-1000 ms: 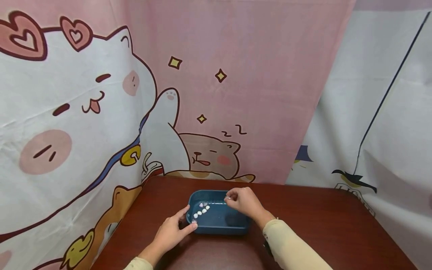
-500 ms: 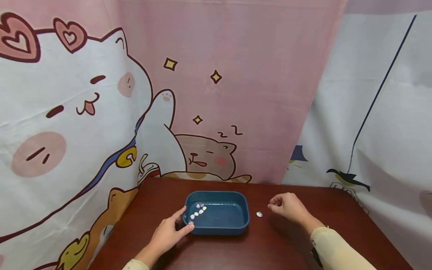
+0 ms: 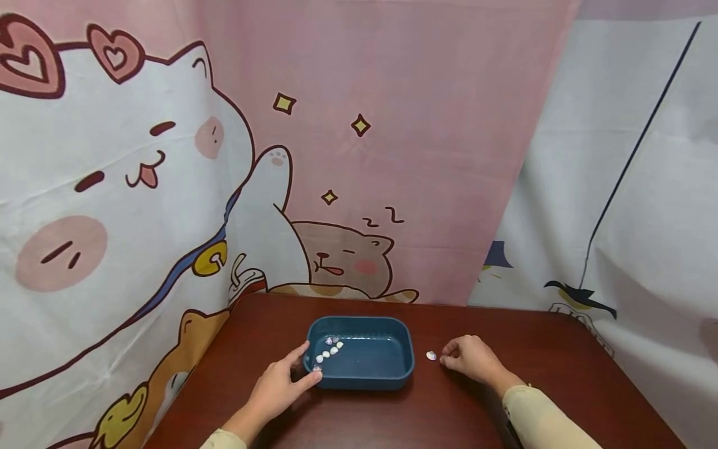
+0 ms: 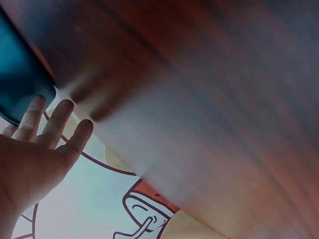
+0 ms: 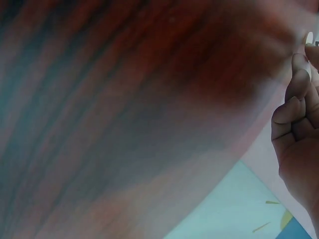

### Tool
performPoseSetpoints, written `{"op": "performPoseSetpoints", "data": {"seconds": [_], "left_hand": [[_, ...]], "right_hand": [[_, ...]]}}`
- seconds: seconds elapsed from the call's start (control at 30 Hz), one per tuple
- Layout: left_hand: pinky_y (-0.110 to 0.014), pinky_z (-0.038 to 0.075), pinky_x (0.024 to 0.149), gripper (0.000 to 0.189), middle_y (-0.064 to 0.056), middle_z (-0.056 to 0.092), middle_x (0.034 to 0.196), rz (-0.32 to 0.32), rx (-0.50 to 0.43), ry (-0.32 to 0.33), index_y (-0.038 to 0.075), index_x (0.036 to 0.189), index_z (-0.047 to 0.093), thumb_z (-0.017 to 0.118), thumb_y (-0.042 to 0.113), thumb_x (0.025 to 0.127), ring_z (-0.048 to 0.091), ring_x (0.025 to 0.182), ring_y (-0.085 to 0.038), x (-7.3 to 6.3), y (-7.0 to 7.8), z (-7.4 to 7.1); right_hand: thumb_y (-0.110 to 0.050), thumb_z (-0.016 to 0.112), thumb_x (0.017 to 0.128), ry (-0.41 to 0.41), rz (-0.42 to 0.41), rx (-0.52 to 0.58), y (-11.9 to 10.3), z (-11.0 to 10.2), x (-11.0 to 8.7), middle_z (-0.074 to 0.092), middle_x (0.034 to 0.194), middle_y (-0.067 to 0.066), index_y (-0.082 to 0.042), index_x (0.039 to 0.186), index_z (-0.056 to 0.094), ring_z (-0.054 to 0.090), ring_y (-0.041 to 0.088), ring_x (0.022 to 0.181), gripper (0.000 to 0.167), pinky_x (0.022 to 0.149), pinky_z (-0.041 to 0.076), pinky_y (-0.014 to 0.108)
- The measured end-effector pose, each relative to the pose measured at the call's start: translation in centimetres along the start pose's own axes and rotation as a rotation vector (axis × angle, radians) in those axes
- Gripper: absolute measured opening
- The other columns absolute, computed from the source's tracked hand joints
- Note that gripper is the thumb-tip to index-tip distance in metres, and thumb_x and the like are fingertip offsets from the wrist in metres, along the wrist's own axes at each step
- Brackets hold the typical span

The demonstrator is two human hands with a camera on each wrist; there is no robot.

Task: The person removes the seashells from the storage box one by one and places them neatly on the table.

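On the brown table, my left hand [image 3: 282, 383] rests against the left end of a blue rectangular tray [image 3: 370, 381], thumb at the near corner and a fingertip on the left side. The left wrist view shows its fingers spread and straight. Inside the tray, several small white and pale purple seashells [image 3: 326, 354] lie along the left side. One white seashell [image 3: 430, 355] lies on the table to the right of the tray. My right hand [image 3: 473, 358] is just right of that seashell, its fingers loosely curled and its fingertips pointing at it.
The wooden table [image 3: 370, 424] meets a cartoon-printed cloth [image 3: 437, 187] at the back and sides. Right of the tray, bare tabletop [image 3: 572, 374] extends to the cloth.
My right hand has moved right from over the tray, where it held something small, then slightly left towards the loose seashell. That seashell now shows on the table. My left hand stays at the tray.
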State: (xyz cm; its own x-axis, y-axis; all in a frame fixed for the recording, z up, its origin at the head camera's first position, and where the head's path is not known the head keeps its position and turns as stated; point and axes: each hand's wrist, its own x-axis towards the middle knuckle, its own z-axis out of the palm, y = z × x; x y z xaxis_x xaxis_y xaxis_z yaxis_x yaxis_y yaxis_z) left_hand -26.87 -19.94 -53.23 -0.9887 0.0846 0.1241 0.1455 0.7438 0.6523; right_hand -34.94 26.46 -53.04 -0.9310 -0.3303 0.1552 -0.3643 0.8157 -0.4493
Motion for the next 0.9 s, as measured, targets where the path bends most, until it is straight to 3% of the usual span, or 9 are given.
{"op": "performPoseSetpoints", "data": {"seconds": [0.4,0.9], "left_hand": [[-0.057,0.061,0.092,0.081,-0.008,0.080,0.121,-0.001,0.020,-0.003,0.021,0.158,0.054,0.079,0.059,0.092,0.075,0.109,-0.023,0.1,0.1,-0.1],[-0.056,0.061,0.093,0.081,-0.006,0.079,0.122,-0.014,0.007,-0.006,0.021,0.158,0.054,0.080,0.057,0.091,0.074,0.109,-0.021,0.1,0.2,0.0]], "right_hand": [[-0.025,0.089,0.087,-0.016,0.030,0.023,0.9,0.9,0.6,0.079,0.086,-0.007,-0.014,0.092,0.083,0.068,0.004,0.077,0.014,0.069,0.057,0.027],[-0.024,0.089,0.087,-0.020,0.000,0.098,1.2,0.9,0.5,0.081,0.093,-0.005,-0.016,0.097,0.083,0.070,0.008,0.084,0.014,0.073,0.057,0.029]]}}
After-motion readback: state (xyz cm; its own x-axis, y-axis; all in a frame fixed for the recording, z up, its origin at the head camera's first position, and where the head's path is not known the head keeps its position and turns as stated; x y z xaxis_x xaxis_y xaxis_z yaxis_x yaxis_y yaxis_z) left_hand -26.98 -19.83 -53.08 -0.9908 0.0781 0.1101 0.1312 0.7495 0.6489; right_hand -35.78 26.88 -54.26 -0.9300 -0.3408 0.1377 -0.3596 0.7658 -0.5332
